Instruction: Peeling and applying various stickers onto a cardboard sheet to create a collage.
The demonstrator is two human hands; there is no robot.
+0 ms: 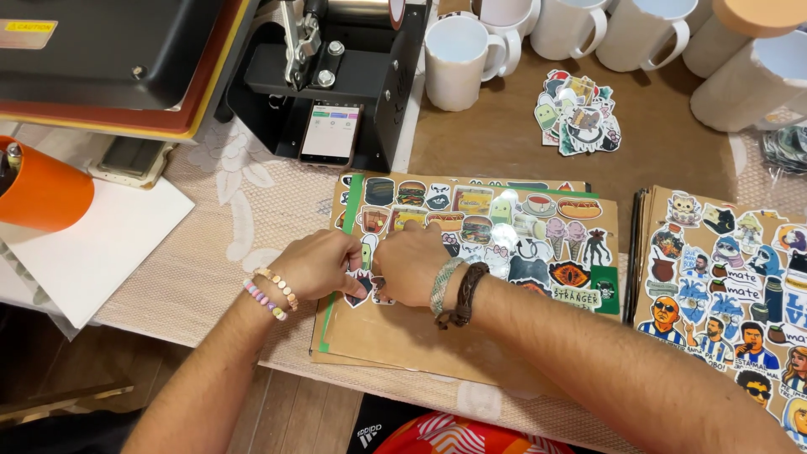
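Pinched between the fingers of both hands, a small die-cut sticker with dark and red print (363,286) sits at the left edge of a brown cardboard sheet covered in colourful stickers (471,252). Left hand (318,262) and right hand (412,262) touch over it. A second sticker-covered board (723,277) lies right; white ceramic mugs (458,59) stand behind.

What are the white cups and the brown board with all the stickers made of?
The white mugs look like glazed ceramic: smooth, evenly white, with thick rims and handles, though coated metal can't be ruled out. The board under the stickers looks like plain cardboard: matte, tan, flat, with thin stacked edges. The stickers seem to be glossy printed paper or vinyl.
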